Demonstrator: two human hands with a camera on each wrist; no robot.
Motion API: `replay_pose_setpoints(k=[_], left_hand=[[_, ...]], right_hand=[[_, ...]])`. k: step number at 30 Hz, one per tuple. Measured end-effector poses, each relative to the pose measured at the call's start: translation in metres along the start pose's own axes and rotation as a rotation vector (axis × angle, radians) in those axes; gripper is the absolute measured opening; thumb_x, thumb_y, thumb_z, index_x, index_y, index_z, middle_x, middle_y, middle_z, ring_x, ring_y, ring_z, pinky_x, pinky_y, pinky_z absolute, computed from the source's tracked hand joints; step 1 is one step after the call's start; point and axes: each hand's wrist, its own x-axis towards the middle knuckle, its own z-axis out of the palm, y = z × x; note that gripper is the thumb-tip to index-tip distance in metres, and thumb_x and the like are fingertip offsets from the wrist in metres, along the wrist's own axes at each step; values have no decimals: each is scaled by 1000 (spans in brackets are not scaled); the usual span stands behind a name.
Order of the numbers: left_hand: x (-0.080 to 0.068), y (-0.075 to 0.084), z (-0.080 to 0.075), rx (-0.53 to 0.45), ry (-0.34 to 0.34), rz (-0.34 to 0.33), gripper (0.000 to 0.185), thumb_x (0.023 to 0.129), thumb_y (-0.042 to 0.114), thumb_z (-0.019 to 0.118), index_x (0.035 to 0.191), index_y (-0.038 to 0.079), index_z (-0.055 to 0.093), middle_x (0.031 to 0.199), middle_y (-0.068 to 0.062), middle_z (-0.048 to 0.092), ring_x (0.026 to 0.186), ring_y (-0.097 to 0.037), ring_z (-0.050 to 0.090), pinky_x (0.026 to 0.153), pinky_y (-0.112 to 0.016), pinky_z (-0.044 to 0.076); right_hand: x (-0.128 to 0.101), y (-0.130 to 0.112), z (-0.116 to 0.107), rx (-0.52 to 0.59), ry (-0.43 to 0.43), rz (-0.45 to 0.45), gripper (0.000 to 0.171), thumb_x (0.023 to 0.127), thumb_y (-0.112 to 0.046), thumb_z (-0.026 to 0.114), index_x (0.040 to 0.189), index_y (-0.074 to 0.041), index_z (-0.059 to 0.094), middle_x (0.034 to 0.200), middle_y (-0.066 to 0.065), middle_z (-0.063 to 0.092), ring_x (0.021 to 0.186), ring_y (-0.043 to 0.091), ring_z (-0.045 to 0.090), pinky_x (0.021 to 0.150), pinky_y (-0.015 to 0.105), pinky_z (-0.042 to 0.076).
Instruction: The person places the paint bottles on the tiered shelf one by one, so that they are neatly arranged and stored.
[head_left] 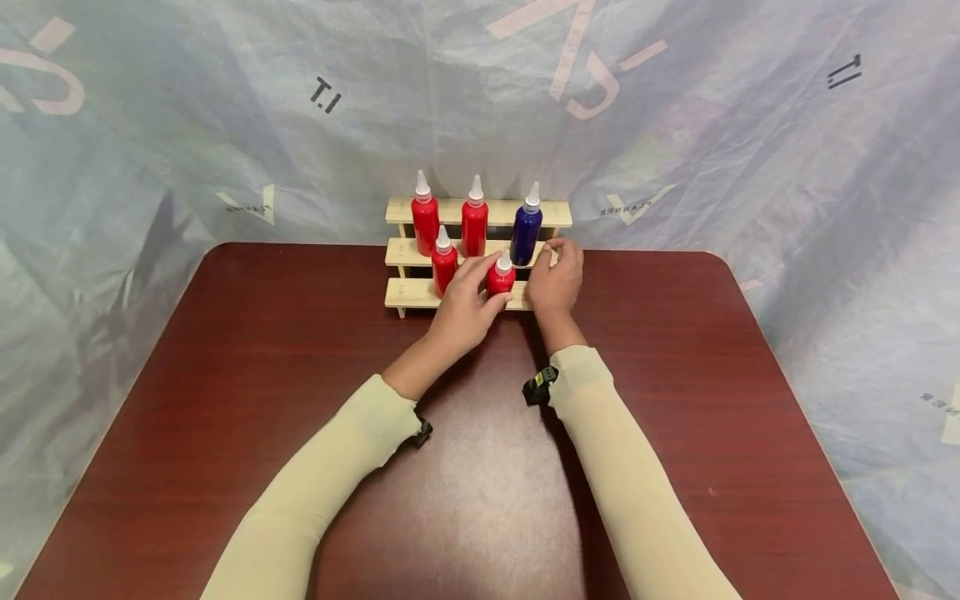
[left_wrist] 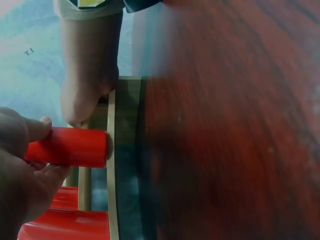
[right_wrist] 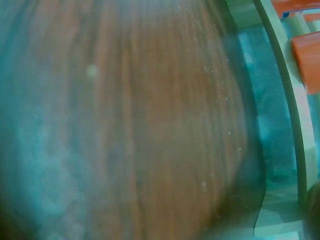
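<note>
My left hand (head_left: 467, 312) holds a red squeeze bottle (head_left: 501, 281) with a white nozzle cap, thumb on one side and fingers on the other. The bottle stands at the lowest tier of a three-tier wooden rack (head_left: 408, 292); the left wrist view shows its base (left_wrist: 102, 148) against the front board. At the rack's right end, my right hand (head_left: 557, 279) grips the middle tier with curled fingers, close beside a blue bottle (head_left: 527, 233). Another red bottle (head_left: 444, 271) is on the lowest tier, left of my left hand. Only a sliver of the right hand shows in the right wrist view.
Two more red bottles, one on the left (head_left: 425, 223) and one in the middle (head_left: 475, 227), share the middle tier with the blue one. The rack stands at the back edge of a dark red wooden table (head_left: 300, 333). A grey printed sheet (head_left: 375, 100) hangs behind.
</note>
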Motion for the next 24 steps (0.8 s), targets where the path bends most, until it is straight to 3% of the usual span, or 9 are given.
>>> replay_pose_setpoints(k=[5,13,24], left_hand=[[4,0,2,16,11,-38,61,98,10,76,154,5,52,140,-17,60,121,-27,61,104,-41,57],[12,-1,8,111,21,-51,58,104,15,68,157,5,45,147,-18,56,138,-31,57,121,-43,45],[17,-2,12,108,54,-80,64,103,17,70,159,4,43,151,-19,55,140,-32,56,123,-43,43]], right_hand=[[-1,0,0,-1,-5,2,26,106,-22,51,119,-4,65,133,19,61,127,35,60,112,47,47],[0,0,1,7,6,2,25,106,-22,52,118,-5,66,133,18,61,128,35,60,113,46,47],[1,0,-1,2,8,4,24,105,-21,53,118,-5,66,132,18,62,127,36,60,112,47,47]])
